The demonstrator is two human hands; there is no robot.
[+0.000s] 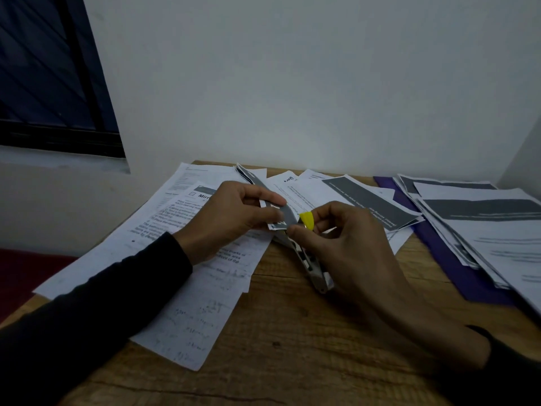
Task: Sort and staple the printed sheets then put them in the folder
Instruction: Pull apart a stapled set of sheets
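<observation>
Your left hand [234, 215] sits just left of the frame's centre, fingers curled and pinched shut on a small stack of printed sheets [273, 212] with dark grey panels. The thumb lies on top and the fingertips are tucked under the near corner. That stack stands on edge, running from the hand up toward the back of the desk [292, 332].

Your right hand [345, 238] is just right of centre, its thumb and forefinger closed together at the corner of the same stack, beside a small yellow piece [307, 220] (whether this belongs to the stapler I cannot tell). The other fingers are loosely bent and spread apart. Below that hand a metal stapler [314, 268] slants toward the lower middle of the frame, its rear end just above the wood and its front end hidden under your fingers.

Loose printed pages [181, 273] fan out under your left forearm, at left of centre. More sheets [366, 200] lie behind your hands. At the right edge a purple folder [456, 265] lies flat, with another pile of papers [483, 230] on top of it. Both sleeves are dark.
</observation>
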